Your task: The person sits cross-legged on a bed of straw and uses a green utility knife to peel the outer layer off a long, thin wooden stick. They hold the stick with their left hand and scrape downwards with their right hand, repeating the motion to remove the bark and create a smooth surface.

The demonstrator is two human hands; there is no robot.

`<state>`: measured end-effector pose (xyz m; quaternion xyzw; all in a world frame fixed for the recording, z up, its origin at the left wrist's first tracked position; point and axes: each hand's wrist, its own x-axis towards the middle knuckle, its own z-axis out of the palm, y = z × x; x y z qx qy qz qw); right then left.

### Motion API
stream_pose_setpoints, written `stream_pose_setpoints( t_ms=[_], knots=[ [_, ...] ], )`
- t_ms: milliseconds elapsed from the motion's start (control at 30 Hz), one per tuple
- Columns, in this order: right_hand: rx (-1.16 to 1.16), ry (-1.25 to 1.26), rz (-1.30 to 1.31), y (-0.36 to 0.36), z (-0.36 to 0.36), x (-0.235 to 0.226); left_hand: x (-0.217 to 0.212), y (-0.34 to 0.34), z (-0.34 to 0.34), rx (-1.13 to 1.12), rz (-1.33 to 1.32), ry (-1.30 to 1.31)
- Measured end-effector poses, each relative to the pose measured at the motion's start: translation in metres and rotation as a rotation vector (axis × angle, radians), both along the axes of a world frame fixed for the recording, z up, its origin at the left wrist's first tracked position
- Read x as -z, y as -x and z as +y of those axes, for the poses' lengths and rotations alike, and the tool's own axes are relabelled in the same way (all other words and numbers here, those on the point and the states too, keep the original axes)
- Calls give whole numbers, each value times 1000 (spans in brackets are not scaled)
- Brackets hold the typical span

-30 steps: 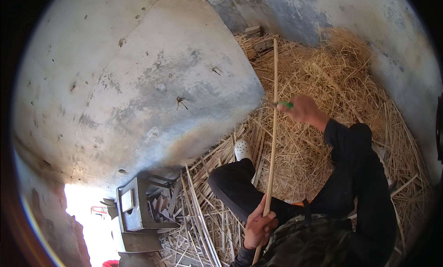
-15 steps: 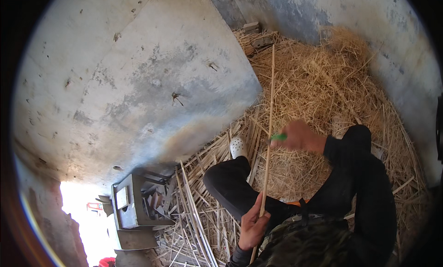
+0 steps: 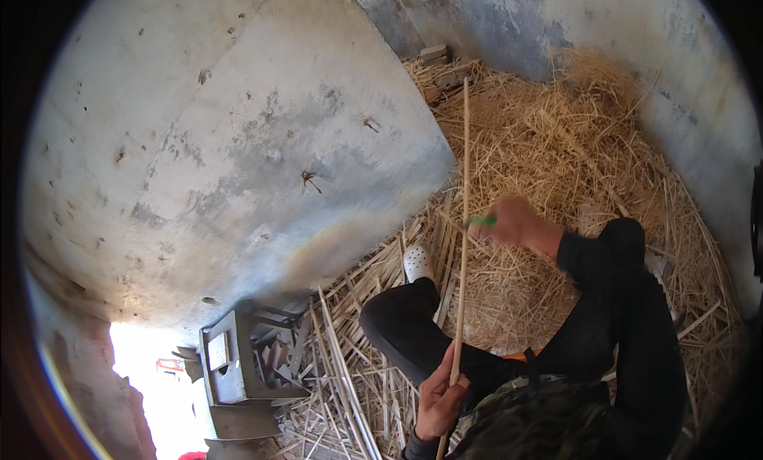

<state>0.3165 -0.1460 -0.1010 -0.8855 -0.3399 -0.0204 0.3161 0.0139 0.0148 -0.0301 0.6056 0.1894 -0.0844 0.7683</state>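
A long, thin pale wooden stick (image 3: 464,182) runs from my lap away toward the far wall, standing out over the straw. My left hand (image 3: 439,400) is closed around its near part, thumb along the stick. Farther up, my right hand (image 3: 518,223), slightly blurred, is closed on a small green-handled tool (image 3: 482,221) whose end meets the side of the stick. Its blade or tip is too small to make out.
Loose straw (image 3: 548,142) is heaped at the far right, against the wall. Split sticks (image 3: 346,380) lie scattered to my left, near a grey cabinet (image 3: 230,364). A stained plaster wall (image 3: 238,142) stands at the left. My white clog (image 3: 417,263) rests among the sticks.
My right hand with the green-handled tool has moved a little farther up along the stick. My left hand keeps its hold. The whole view has shifted slightly.
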Motion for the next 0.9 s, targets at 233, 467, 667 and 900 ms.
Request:
stream_pose_setpoints(
  t_ms=[233, 467, 667, 900],
  knots=[
    [13, 53, 101, -10, -7, -1, 7, 1, 2, -37, -40, 210],
    [246, -43, 131, -60, -25, -11, 0, 11, -4, -43, -56, 324],
    [569, 82, -43, -143, -95, -26, 6, 36, -13, -5, 79, 423],
    [28, 21, -39, -29, -39, -41, 13, 19, -5, -55, 15, 898]
  ],
)
